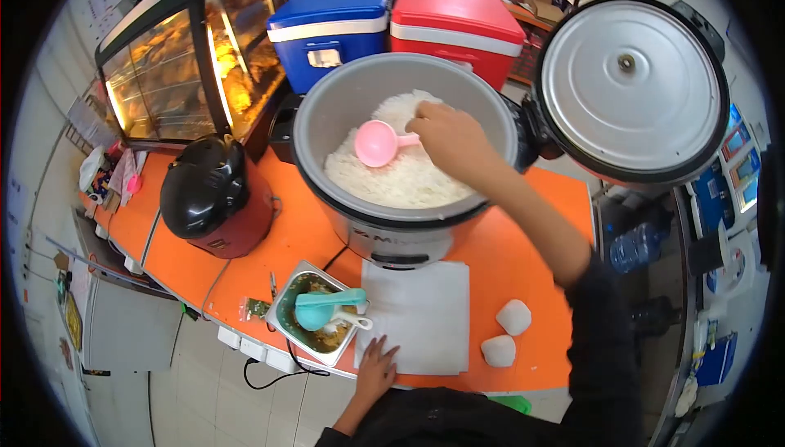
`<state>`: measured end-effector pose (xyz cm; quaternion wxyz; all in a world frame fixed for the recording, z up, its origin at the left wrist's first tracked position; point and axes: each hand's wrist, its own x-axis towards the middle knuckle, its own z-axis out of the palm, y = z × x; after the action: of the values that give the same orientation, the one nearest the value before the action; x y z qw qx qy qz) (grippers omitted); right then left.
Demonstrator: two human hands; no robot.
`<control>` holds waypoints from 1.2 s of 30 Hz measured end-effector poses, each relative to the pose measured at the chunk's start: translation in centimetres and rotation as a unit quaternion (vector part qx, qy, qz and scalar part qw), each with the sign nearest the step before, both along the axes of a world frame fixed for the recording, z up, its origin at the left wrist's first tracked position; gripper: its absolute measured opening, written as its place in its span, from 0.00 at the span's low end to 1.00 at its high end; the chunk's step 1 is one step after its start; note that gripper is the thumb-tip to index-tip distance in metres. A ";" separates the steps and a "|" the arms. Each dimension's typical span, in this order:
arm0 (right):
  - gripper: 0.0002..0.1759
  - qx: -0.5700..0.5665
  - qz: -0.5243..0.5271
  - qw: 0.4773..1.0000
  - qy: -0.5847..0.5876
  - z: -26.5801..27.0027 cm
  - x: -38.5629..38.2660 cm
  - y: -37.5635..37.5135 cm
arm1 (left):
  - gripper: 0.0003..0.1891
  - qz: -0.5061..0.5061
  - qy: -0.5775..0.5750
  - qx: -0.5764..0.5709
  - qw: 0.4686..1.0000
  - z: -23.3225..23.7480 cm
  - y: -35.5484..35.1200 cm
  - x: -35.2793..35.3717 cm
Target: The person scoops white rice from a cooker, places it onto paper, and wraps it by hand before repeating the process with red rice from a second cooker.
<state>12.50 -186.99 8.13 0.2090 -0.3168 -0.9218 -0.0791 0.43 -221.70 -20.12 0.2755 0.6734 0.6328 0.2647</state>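
Note:
A large open rice cooker point(392, 238) holds white rice point(401, 177). Above the rice, inside the pot, my right hand point(446, 136) is closed on the handle of a pink scoop point(377, 143). My left hand point(377, 369) lies with fingers spread on the lower left edge of a stack of white paper point(429, 316). Beside that hand is a metal container point(329, 357) of food, with a teal utensil point(315, 312) and a white-handled one resting in it. Two rounded white lumps point(513, 317) sit on the orange table to the right of the paper.
The cooker's raised lid point(630, 91) stands at the right. Behind the pot are a blue cooler point(331, 13) and a red cooler point(458, 17). A lit food display case point(196, 62) and a smaller dark red cooker point(217, 202) occupy the left of the orange table point(531, 226).

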 end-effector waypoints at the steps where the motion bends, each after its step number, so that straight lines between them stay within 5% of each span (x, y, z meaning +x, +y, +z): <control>1: 0.06 0.021 -0.019 0.995 -0.094 -3.0 -2.3 5.2 | 0.23 0.011 -0.028 0.011 0.999 -0.8 -0.2 0.2; 3: 0.07 -0.130 -0.048 0.963 -0.230 -7.4 -5.1 12.6 | 0.23 0.035 -0.055 0.003 0.998 -0.7 -0.2 0.8; 10: 0.24 -0.089 -0.084 0.936 -0.330 -9.4 -6.8 14.3 | 0.18 0.091 -0.121 -0.056 0.987 2.7 -1.1 -1.8; 14: 0.23 -0.175 -0.080 0.897 -0.397 -8.7 -5.7 14.5 | 0.16 0.051 -0.083 -0.013 0.995 2.0 -2.2 -3.3; 18: 0.26 -0.032 -0.045 0.947 -0.318 -4.4 -5.1 11.9 | 0.16 0.027 -0.060 -0.038 0.997 2.5 -2.7 -4.2; 20: 0.29 -0.076 -0.155 0.962 -0.210 2.3 -5.9 5.4 | 0.16 0.034 -0.054 -0.014 0.998 2.2 -3.1 -4.2; 23: 0.31 0.216 0.029 0.976 0.015 5.6 -0.9 -4.1 | 0.14 0.047 -0.070 -0.021 0.996 2.3 -4.1 -3.9; 24: 0.31 0.146 0.017 0.987 0.057 5.8 0.5 -8.7 | 0.14 0.055 -0.089 -0.029 0.994 2.2 -4.2 -3.8; 27: 0.32 -0.064 0.171 0.979 0.086 -2.8 7.2 -17.8 | 0.14 0.059 -0.084 -0.030 0.994 1.6 -5.2 -3.8; 28: 0.33 -0.144 0.113 0.982 -0.038 -4.7 8.1 -21.4 | 0.15 0.052 -0.083 -0.049 0.994 1.3 -5.5 -3.7; 29: 0.32 -0.261 0.052 0.963 -0.034 -7.6 8.6 -23.5 | 0.15 0.059 -0.084 -0.049 0.993 1.1 -5.7 -3.7; 33: 0.30 -0.336 -0.146 0.930 0.038 -23.9 10.0 -25.3 | 0.15 0.027 -0.066 -0.034 0.997 0.3 -5.4 -3.6; 36: 0.28 -0.308 -0.156 0.933 0.099 -24.6 9.6 -24.1 | 0.15 0.003 -0.041 -0.046 0.998 1.1 -4.9 -3.6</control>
<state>22.14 -211.09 -16.48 0.1769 -0.5117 -0.8145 0.2087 -3.19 -226.61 -19.01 0.3311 0.6464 0.6347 0.2640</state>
